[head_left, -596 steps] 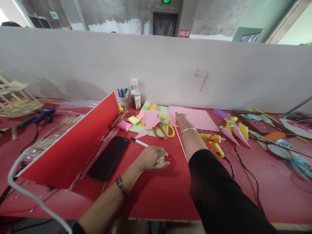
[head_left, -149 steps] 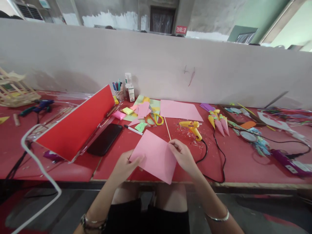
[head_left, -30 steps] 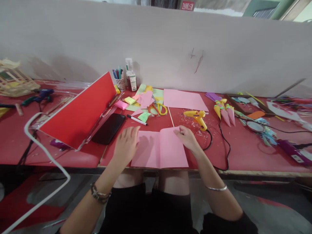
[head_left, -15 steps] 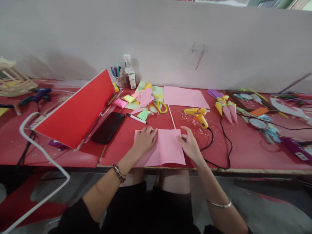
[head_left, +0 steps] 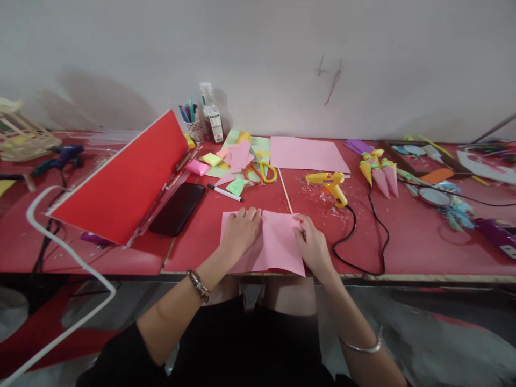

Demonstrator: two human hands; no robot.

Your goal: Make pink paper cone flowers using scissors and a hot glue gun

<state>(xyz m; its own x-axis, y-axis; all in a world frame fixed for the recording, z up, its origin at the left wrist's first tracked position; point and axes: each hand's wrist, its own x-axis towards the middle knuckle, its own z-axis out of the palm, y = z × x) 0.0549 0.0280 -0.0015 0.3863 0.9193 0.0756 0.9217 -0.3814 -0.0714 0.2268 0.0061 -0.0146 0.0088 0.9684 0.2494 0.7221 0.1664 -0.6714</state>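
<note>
A sheet of pink paper (head_left: 282, 242) with a crease down its middle lies at the table's front edge. Flat on its left half rests my left hand (head_left: 243, 231), fingers stretched out over the upper part. My right hand (head_left: 314, 244) pinches the sheet's right edge near the top corner, and that half is lifted a little and curves. Above my left hand lie a black-and-white marker (head_left: 226, 192) and a green packet (head_left: 237, 186). Beyond my right hand sits a yellow glue gun (head_left: 328, 183), its black cord running toward the front edge.
A red board (head_left: 124, 177) leans at the left beside a black phone (head_left: 177, 209). Yellow-handled scissors (head_left: 268, 172), paper scraps and a larger pink sheet (head_left: 308, 153) lie at the back. Paper cones (head_left: 379, 174) are to the right. A white cable (head_left: 68, 252) curves at the left.
My right hand has drawn the paper's right edge slightly inward, so the right half rises and bends more at the crease. My left hand stays on the sheet. The view has shifted slightly.
</note>
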